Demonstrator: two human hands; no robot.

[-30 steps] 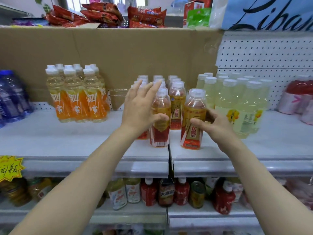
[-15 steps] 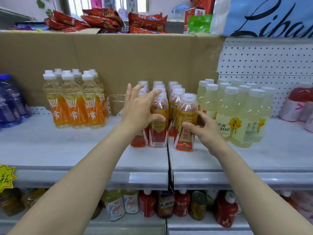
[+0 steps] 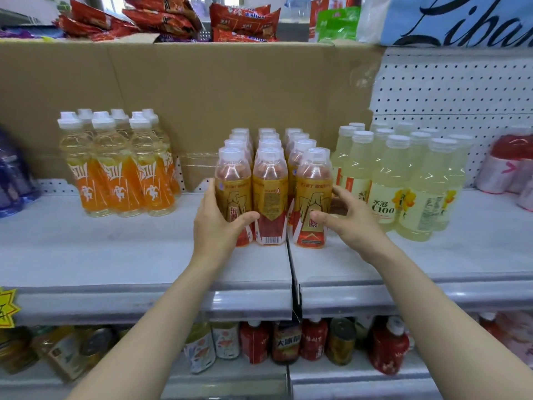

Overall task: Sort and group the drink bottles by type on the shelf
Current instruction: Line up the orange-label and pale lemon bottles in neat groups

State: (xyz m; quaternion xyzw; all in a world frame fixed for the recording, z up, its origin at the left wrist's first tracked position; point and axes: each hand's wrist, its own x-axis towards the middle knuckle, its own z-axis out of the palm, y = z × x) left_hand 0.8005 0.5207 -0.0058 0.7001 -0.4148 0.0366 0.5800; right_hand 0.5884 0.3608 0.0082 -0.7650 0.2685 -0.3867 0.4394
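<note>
Gold-and-red labelled drink bottles (image 3: pixel 269 194) stand in three columns at the middle of the grey shelf (image 3: pixel 129 255). My left hand (image 3: pixel 216 226) wraps the lower left side of the front-left bottle (image 3: pixel 233 180), thumb across its label. My right hand (image 3: pixel 350 223) cups the front-right bottle (image 3: pixel 313 194) from the right, thumb on its label and fingers behind it. A group of orange-labelled bottles (image 3: pixel 115 171) stands to the left. Pale yellow C100 bottles (image 3: pixel 403 180) stand close on the right, just behind my right hand.
A cardboard sheet (image 3: pixel 230 96) backs the shelf, with red snack packs (image 3: pixel 161 18) on top. Blue bottles (image 3: pixel 11 180) sit at the far left and red-wrapped packs (image 3: pixel 513 166) at the far right. The lower shelf holds mixed bottles and cans (image 3: pixel 285 342).
My right hand has slid the gold-and-red bottle left and back into the front row. My left hand has dropped from the bottle tops to the front-left bottle's side.
</note>
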